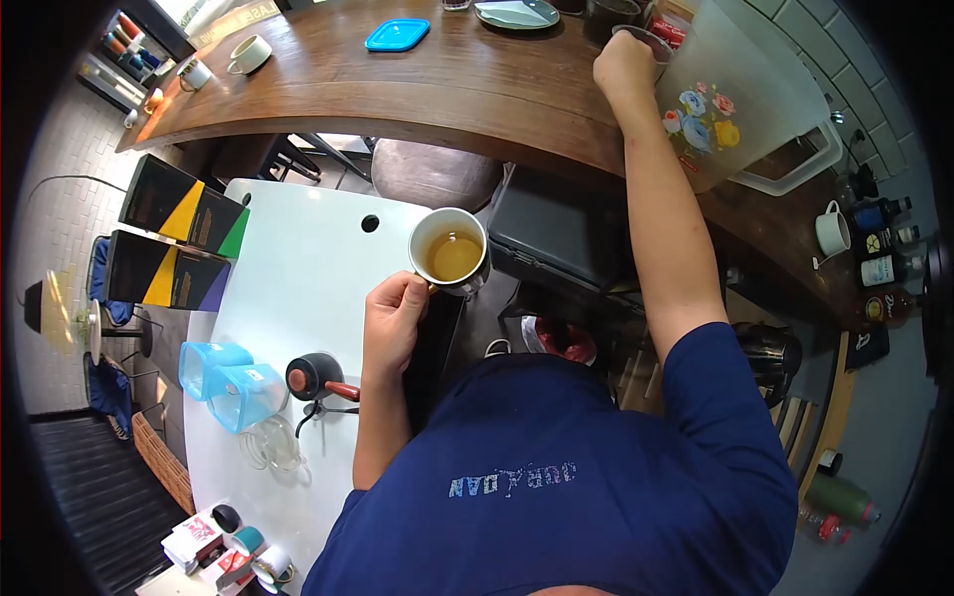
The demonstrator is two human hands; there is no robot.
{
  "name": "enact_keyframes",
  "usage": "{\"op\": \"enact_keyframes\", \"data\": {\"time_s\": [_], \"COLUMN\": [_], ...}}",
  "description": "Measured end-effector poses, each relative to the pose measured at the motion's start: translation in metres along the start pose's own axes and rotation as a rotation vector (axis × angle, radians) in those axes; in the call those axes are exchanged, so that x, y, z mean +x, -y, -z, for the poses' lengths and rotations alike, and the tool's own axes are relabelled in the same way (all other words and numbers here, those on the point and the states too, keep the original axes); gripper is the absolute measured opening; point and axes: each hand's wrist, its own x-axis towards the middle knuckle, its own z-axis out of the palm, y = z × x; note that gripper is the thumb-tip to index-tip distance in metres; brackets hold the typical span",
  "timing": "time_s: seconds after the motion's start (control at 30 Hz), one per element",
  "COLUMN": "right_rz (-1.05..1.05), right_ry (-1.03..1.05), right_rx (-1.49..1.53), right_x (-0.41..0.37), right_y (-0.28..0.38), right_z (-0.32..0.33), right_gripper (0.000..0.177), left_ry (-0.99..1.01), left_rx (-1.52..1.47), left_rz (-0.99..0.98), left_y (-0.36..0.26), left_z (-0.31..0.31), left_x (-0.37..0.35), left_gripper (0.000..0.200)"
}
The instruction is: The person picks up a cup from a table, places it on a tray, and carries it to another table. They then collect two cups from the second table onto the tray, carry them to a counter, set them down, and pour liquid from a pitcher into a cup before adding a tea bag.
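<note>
My left hand [394, 323] is closed round the handle of a white mug [448, 249] with yellowish liquid inside, held upright over the edge of the white table [298, 238]. My right hand [625, 68] reaches up to the brown wooden counter [517, 94]. Its fingers are at the rim of a cup [651, 45], beside a red packet [668, 30] and the frosted pitcher [740, 99] with printed flowers. The curled fingers and the arm partly hide the cup, and what they grip cannot be made out.
Cups [250, 54], a blue lid [397, 35] and a plate [517, 13] are on the counter. Blue containers [243, 392], a small pot [314, 376], a glass jar [270, 444] and boxes [169, 271] stand at the left. Bottles [884, 270] line the right.
</note>
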Motion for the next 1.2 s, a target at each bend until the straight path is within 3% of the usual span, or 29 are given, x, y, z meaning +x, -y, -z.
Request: {"op": "enact_keyframes", "data": {"time_s": [0.27, 0.5, 0.63, 0.73, 0.8, 0.83, 0.9, 1.0, 1.07, 1.13, 1.2], "right_rz": [0.011, 0.234, 0.197, 0.275, 0.459, 0.456, 0.458, 0.484, 0.287, 0.337, 0.411], "right_ry": [-0.096, -0.047, 0.073, 0.032, -0.199, -0.2, -0.159, -0.236, -0.179, -0.475, -0.618], "right_rx": [0.142, 0.38, 0.538, 0.437, 0.313, 0.31, 0.377, 0.414, 0.417, 0.396, 0.278], "right_x": [-0.003, 0.011, 0.018, 0.024, 0.023, 0.02, -0.009, -0.044, -0.074, -0.086, -0.096], "right_y": [0.011, 0.036, 0.045, 0.039, 0.037, 0.032, 0.045, 0.064, 0.076, 0.053, 0.027], "right_z": [-0.009, -0.038, -0.042, -0.049, -0.05, -0.049, -0.002, 0.092, 0.158, 0.165, 0.192], "right_gripper": [0.022, 0.02, 0.019, 0.019, 0.016, 0.016, 0.041, 0.038, 0.03, 0.016, 0.017], "left_ry": [-0.003, -0.018, -0.032, -0.017, -0.018, -0.014, -0.003, 0.0, 0.026, 0.065, 0.104], "left_rx": [0.007, -0.004, 0.004, -0.01, -0.014, -0.014, -0.015, -0.001, -0.004, -0.006, -0.034], "left_rz": [0.01, -0.015, 0.004, 0.002, 0.004, 0.006, 0.018, 0.008, 0.021, 0.033, 0.012], "left_y": [-0.001, -0.002, -0.004, -0.004, -0.003, -0.002, -0.002, -0.001, 0.0, 0.001, 0.001], "left_z": [0.003, 0.005, 0.008, 0.006, 0.005, 0.004, 0.002, -0.003, -0.005, -0.008, -0.013], "left_x": [0.008, 0.01, 0.008, 0.009, 0.01, 0.011, 0.015, 0.02, 0.025, 0.033, 0.042], "left_gripper": [0.03, 0.03, 0.03, 0.03, 0.03, 0.03, 0.029, 0.029, 0.029, 0.029, 0.029]}}
